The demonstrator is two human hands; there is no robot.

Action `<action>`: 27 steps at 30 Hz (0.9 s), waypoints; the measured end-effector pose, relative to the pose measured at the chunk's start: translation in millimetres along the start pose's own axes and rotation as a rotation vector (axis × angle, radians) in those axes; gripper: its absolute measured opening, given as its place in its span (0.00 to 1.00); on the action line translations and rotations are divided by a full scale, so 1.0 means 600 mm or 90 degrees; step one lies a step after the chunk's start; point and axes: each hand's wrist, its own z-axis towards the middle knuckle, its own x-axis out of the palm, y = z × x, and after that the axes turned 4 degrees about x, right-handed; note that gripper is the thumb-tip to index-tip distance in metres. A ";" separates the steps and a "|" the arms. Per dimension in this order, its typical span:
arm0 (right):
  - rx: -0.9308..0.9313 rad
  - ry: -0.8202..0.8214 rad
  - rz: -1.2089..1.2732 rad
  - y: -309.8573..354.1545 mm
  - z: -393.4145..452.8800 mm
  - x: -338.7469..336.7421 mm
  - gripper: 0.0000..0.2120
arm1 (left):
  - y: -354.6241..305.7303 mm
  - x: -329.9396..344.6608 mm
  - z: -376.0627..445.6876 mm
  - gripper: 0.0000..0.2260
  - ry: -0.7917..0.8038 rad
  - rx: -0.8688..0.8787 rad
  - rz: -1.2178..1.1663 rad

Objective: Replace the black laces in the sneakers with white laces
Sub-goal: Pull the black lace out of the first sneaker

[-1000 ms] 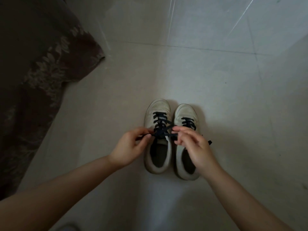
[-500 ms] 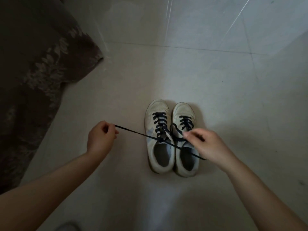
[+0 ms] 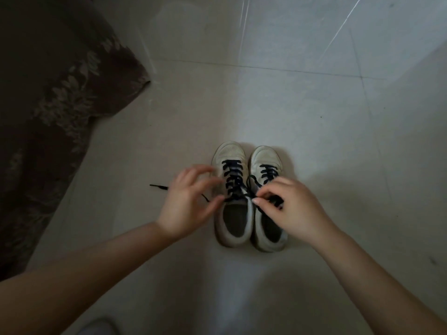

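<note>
Below my arms the pale tiled floor (image 3: 290,112) carries the two white sneakers, the left one (image 3: 232,197) just beside the right one (image 3: 266,204), with a loose end of black lace (image 3: 159,187) lying to their left and a dark patterned cloth (image 3: 53,97) at the far left.

Domestic interior, floor level, dimly lit; pale glossy floor tiles (image 3: 278,97) with visible grout lines and streaks of reflected light; dark brown fabric (image 3: 55,97) with a leaf pattern draped down to the floor at left, bedding or upholstery, which one unclear. A worn pair of sneakers (image 3: 249,197) stands on the bare tiles.
</note>
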 end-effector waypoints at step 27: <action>0.108 0.065 0.460 0.012 0.003 0.001 0.08 | -0.034 0.020 0.026 0.21 0.154 0.019 0.180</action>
